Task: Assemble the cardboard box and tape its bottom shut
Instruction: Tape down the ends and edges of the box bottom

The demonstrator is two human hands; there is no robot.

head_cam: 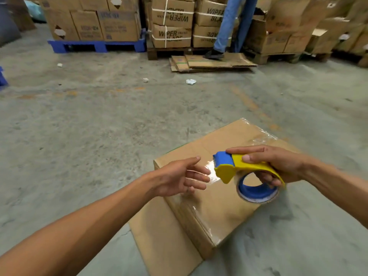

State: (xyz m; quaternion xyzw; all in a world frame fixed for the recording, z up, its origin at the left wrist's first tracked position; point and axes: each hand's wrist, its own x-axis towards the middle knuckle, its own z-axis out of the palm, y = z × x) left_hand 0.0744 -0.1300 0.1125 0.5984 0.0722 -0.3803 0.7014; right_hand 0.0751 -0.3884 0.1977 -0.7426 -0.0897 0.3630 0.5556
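Cardboard box (pixel 215 208) — clear-taped seam, right hand (pixel 278 166) grip around tape dispenser (pixel 245 176), left hand (pixel 179 178) loose, empty

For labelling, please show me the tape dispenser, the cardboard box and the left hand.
tape dispenser (pixel 239 167): head view, on its yellow body.
cardboard box (pixel 217 208): head view, on its taped top face.
left hand (pixel 175 179): head view, on its back.

Cardboard box (pixel 209 212) on floor (pixel 89 136), tape dispenser (pixel 241 172) above it, left hand (pixel 177 178) left of dispenser; stacked cartons (pixel 171 22) far behind.
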